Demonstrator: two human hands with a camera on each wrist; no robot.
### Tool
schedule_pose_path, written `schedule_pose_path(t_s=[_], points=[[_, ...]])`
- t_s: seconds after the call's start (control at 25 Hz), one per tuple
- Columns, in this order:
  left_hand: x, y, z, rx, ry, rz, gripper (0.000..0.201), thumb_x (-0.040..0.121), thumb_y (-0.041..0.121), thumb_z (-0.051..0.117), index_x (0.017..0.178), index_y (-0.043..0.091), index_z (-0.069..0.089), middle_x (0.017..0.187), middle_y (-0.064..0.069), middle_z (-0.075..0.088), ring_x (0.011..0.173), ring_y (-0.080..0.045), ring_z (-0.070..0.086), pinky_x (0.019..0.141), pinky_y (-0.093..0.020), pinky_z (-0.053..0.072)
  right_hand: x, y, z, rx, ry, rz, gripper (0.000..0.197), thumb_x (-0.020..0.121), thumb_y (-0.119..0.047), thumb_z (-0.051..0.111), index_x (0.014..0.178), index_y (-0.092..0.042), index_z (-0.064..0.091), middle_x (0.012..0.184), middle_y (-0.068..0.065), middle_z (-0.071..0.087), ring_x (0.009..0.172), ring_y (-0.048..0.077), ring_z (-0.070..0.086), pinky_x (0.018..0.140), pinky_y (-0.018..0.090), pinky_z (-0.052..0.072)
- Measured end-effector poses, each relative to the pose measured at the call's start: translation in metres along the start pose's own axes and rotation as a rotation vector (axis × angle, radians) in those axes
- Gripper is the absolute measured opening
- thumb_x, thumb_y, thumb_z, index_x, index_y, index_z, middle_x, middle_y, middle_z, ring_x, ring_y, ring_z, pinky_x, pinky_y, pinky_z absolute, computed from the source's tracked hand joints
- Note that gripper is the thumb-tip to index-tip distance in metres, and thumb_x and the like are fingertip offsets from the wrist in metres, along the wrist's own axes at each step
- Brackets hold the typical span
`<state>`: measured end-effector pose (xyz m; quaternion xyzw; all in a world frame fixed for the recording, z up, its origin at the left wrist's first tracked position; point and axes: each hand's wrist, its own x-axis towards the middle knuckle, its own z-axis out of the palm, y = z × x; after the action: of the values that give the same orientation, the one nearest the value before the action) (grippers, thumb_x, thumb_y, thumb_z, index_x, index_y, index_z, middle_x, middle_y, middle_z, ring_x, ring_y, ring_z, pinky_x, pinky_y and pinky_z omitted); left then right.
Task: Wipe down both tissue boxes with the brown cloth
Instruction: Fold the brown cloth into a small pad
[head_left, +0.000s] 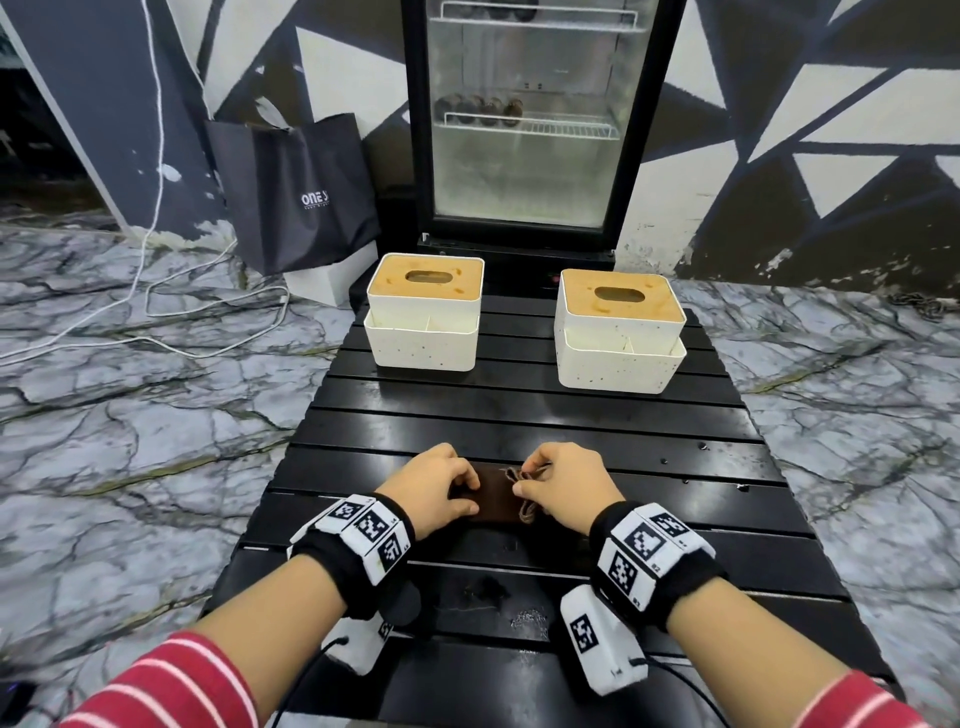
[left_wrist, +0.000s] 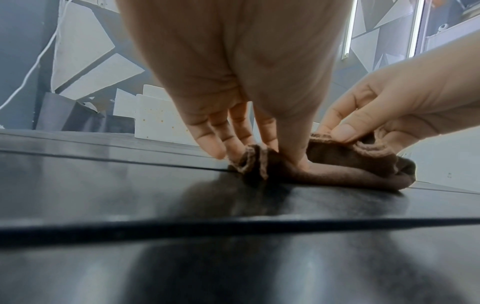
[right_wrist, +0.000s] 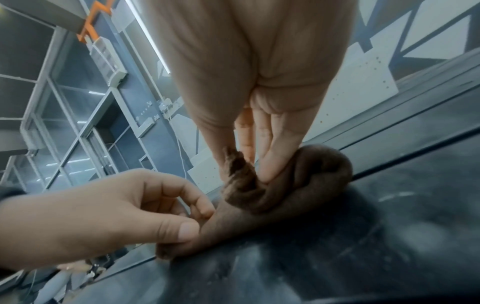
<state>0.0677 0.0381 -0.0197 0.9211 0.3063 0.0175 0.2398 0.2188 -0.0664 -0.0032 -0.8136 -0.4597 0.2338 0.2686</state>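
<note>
Black slatted table (head_left: 545, 415) stands at centre on a grey marble-patterned floor (head_left: 130, 415) with dark veins. At 12 o'clock, a glass-door fridge (head_left: 535, 119) with a black frame and white wire shelves holds a row of dark round items. The wall (head_left: 831, 130) behind bears a black-and-white pattern of triangles. At 10 o'clock, a dark paper bag (head_left: 301, 192) with white lettering leans against the wall beside a white block (head_left: 327, 280); white cables (head_left: 156, 306) trail across the floor at 9 o'clock.
</note>
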Motion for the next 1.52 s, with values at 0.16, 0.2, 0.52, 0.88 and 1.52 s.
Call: schedule_pose_path(t_s=[0.16, 0.2, 0.52, 0.88, 1.52], points=[[0.001, -0.001, 0.000, -0.002, 0.004, 0.003, 0.028, 0.083, 0.027, 0.069, 0.109, 0.017, 0.064, 0.098, 0.006, 0.041, 0.082, -0.008, 0.041, 0.080, -0.014, 0.033, -0.004, 0.001, -0.005, 0.160, -0.061, 0.024, 0.010, 0.084, -0.026, 0.062, 0.090, -0.018, 0.062, 0.082, 0.001, 0.063, 0.070, 0.016, 0.060, 0.078, 0.029, 0.052], [0.001, 0.000, 0.000, -0.006, 0.007, 0.001, 0.028, 0.083, 0.027, 0.069, 0.109, 0.017, 0.064, 0.098, 0.005, 0.041, 0.081, -0.008, 0.041, 0.079, -0.014, 0.033, -0.005, 0.002, -0.008, 0.169, -0.089, 0.011, 0.013, 0.086, -0.024, 0.060, 0.097, -0.019, 0.062, 0.084, 0.001, 0.064, 0.071, 0.014, 0.060, 0.079, 0.029, 0.052], [0.001, -0.001, 0.003, 0.018, 0.029, -0.030, 0.026, 0.081, 0.028, 0.071, 0.104, 0.018, 0.065, 0.090, 0.008, 0.040, 0.076, -0.008, 0.042, 0.081, -0.018, 0.038, -0.028, 0.051, -0.050, -0.182, -0.055, -0.003, 0.042, 0.084, -0.025, 0.062, 0.124, -0.017, 0.051, 0.130, 0.004, 0.052, 0.118, 0.019, 0.048, 0.095, 0.021, 0.034], [-0.006, 0.012, 0.005, 0.197, 0.008, -0.375, 0.060, 0.084, 0.052, 0.060, 0.122, 0.009, 0.043, 0.127, -0.009, 0.045, 0.116, -0.026, 0.052, 0.096, -0.034, 0.042, -0.047, 0.077, -0.038, -0.549, -0.366, 0.098, 0.092, 0.082, -0.057, 0.052, 0.145, -0.022, -0.005, 0.154, 0.001, -0.017, 0.142, 0.026, -0.013, 0.113, 0.047, 0.011], [-0.001, 0.053, -0.006, -0.209, 0.138, -0.196, 0.025, 0.079, 0.018, 0.066, 0.073, 0.026, 0.043, 0.070, 0.010, 0.053, 0.075, -0.017, 0.052, 0.067, -0.021, 0.033, -0.050, 0.082, -0.030, -0.556, -0.413, 0.133, 0.093, 0.083, -0.064, 0.041, 0.143, -0.023, -0.018, 0.150, -0.001, -0.028, 0.139, 0.024, -0.024, 0.114, 0.046, -0.003]])
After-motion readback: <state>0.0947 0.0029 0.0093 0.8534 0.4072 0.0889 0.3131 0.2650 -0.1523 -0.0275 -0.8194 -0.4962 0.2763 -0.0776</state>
